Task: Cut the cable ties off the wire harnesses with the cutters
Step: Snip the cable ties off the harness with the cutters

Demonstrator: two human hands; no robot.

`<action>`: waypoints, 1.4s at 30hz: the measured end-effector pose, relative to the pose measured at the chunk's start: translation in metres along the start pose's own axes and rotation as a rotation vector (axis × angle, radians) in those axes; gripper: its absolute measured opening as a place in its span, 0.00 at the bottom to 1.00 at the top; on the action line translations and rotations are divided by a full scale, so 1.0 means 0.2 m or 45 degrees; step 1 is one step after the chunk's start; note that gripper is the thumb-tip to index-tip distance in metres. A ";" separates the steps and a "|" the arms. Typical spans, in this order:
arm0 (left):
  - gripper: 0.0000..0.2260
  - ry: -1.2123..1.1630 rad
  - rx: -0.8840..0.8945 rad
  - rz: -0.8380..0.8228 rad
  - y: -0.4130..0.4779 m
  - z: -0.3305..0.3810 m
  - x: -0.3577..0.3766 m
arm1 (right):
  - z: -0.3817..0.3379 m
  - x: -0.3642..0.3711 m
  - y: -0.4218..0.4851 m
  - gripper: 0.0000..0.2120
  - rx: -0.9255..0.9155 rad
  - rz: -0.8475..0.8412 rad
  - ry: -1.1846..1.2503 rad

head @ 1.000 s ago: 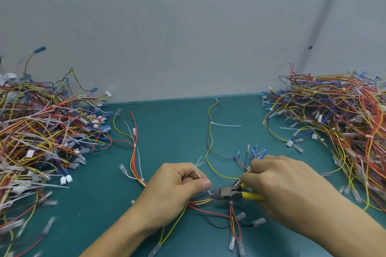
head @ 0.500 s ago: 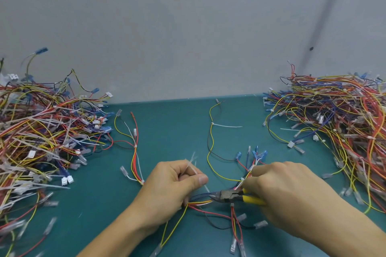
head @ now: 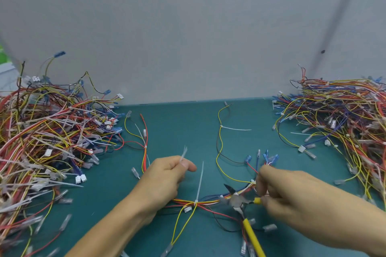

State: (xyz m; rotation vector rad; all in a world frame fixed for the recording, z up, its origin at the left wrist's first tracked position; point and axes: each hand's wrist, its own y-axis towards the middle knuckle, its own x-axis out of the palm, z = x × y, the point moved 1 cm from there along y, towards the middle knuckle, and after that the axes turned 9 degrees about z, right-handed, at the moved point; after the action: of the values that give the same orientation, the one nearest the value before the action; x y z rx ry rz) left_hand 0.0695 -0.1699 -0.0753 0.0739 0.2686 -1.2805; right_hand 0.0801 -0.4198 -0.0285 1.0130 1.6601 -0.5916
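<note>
The person's two hands and forearms show over the near half of the tabletop (head: 188, 123). The left hand (head: 167, 179) is uncovered, and its thumbnail (head: 185, 164) is short, pale and rounded. The left forearm (head: 108, 231), toward the tabletop's near-left corner, is bare all the way to the frame edge, smooth and slender. The right hand (head: 292, 194) is likewise uncovered, its knuckles a row of soft ridges and its fingertips blurred. The right forearm (head: 355, 225), toward the tabletop's near-right corner, is bare too and looks broader in the wide lens.
</note>
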 end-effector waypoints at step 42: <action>0.06 0.502 0.297 0.040 -0.01 0.08 -0.05 | -0.09 -0.03 0.01 0.10 0.144 0.245 0.085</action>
State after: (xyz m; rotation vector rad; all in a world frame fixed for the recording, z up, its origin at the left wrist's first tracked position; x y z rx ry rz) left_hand 0.0680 -0.1641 -0.0567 0.5311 0.4523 -1.2558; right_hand 0.0728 -0.4058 -0.0173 1.2713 1.5785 -0.5329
